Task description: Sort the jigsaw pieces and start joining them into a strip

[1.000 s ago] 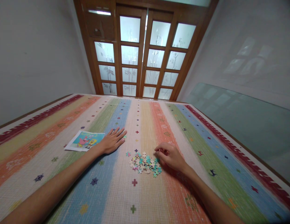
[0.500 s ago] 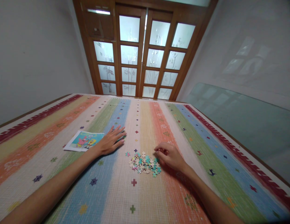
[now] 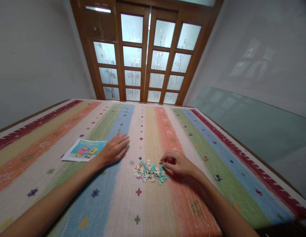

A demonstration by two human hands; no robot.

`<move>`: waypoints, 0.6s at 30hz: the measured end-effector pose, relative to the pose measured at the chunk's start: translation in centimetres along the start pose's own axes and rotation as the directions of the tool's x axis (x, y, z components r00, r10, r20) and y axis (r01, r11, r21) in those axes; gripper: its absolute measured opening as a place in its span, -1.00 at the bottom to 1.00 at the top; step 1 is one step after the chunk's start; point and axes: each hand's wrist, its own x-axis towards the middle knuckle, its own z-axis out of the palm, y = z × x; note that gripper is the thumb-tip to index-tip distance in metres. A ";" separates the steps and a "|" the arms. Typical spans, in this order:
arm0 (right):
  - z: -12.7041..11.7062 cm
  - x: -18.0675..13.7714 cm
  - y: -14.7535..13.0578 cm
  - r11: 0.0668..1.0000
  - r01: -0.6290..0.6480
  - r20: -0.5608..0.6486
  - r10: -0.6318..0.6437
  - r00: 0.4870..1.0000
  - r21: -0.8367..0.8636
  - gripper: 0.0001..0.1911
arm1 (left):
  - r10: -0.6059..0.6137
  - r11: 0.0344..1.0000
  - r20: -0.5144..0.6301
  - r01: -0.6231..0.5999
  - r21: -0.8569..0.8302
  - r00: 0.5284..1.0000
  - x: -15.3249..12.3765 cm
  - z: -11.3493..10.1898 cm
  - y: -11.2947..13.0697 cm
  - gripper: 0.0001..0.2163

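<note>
A small heap of jigsaw pieces (image 3: 149, 171), teal, white and pink, lies on the striped mat (image 3: 143, 204). My right hand (image 3: 176, 163) rests at the heap's right edge with its fingers curled on the pieces; whether it grips one is hidden. My left hand (image 3: 114, 149) lies flat and spread on the blue stripe, left of the heap and apart from it. A green piece peeks out by its fingertips. A cartoon picture sheet (image 3: 84, 149) lies just left of that hand's wrist.
The colourful striped mat covers the floor up to a wooden door with frosted glass panes (image 3: 143, 56) at the far end. A pane of glass (image 3: 253, 121) leans along the right wall. A plain white wall stands on the left.
Both hands stay almost where they were; the view has tilted slightly, shifting everything a little left and down. My right fingers have shifted slightly at the heap's edge.
</note>
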 end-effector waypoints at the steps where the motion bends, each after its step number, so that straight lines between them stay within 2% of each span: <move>1: -0.3 -0.1 0.0 1.000 0.001 0.050 -0.002 0.999 0.021 -0.89 | 0.021 1.000 -0.022 -0.021 -0.023 1.000 0.2 0.0 0.8 -0.64; 3: -0.6 -0.3 0.2 0.998 0.008 0.134 -0.017 0.991 0.066 -0.87 | 0.078 0.994 -0.021 -0.079 -0.075 0.997 0.5 0.0 2.7 -0.65; 7: -0.6 -0.4 0.7 0.991 0.027 0.214 -0.054 0.975 0.131 -0.84 | 0.182 0.973 0.056 -0.171 -0.154 0.982 0.7 0.9 6.3 -0.66; 10: -0.4 -0.3 0.9 0.990 0.019 0.230 -0.051 0.972 0.140 -0.88 | 0.144 0.976 0.117 -0.121 -0.184 0.983 0.4 1.9 7.7 -0.61; 15: -0.5 -0.3 0.6 0.991 -0.025 0.227 -0.005 0.974 0.129 -0.96 | 0.072 0.976 0.209 -0.026 -0.217 0.975 -0.2 2.6 8.2 -0.57; 18: -0.7 -0.3 0.4 0.993 -0.039 0.199 0.016 0.980 0.114 -0.98 | 0.080 0.963 0.208 -0.022 -0.268 0.975 -0.4 2.5 8.8 -0.57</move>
